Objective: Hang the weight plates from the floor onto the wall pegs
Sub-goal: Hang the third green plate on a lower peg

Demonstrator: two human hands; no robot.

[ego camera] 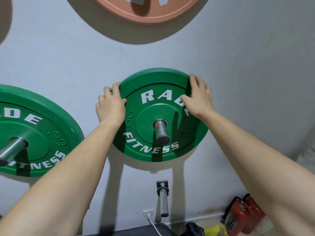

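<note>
A green 10 kg weight plate (153,120) with white lettering sits on a steel wall peg (161,132) at the middle of the wall. My left hand (110,106) grips its left rim, fingers curled behind the edge. On the plate's upper right rim lies my right hand (198,97), fingers spread flat over the face. A second green plate (34,133) hangs on its own peg (12,149) at the left. A pink plate (148,12) hangs above.
A bare steel peg (163,200) sticks out of the wall below the middle plate. Two red fire extinguishers (242,217) stand on the floor at the lower right, beside yellow and black bags. A wall socket (148,213) holds a white cable.
</note>
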